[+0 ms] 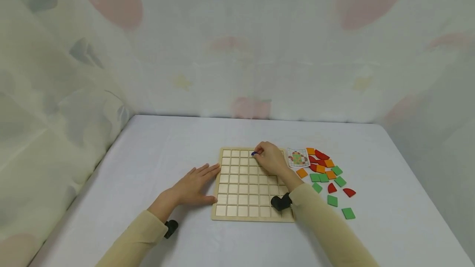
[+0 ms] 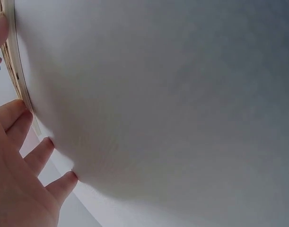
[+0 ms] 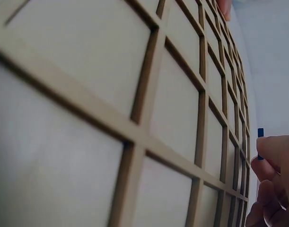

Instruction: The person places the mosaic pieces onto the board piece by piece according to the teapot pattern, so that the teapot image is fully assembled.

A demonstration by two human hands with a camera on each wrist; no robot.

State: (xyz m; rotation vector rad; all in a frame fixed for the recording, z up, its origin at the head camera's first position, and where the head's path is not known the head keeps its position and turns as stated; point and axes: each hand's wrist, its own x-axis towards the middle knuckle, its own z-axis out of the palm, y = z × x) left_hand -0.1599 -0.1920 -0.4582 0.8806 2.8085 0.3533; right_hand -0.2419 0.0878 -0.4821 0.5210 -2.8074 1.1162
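Observation:
A wooden grid board (image 1: 233, 199) with square cells lies on the table. My right hand (image 1: 271, 159) is over its far part and pinches a small dark blue tile (image 1: 254, 153) between thumb and fingertips. In the right wrist view the blue tile (image 3: 260, 144) shows edge-on, held upright; its full shape is hidden. My left hand (image 1: 194, 185) lies spread at the board's left edge, with fingertips touching the rim and the table. The left wrist view shows the fingers (image 2: 40, 156) spread, some against the board's side (image 2: 16, 71).
Right of the board lies a pattern card (image 1: 298, 158) printed with a coloured grid design. Around it are scattered orange square tiles (image 1: 302, 172), green square tiles (image 1: 348, 213) and red quarter-round tiles (image 1: 349, 193). A patterned cloth wall (image 1: 237, 81) stands behind the white table (image 1: 167, 143).

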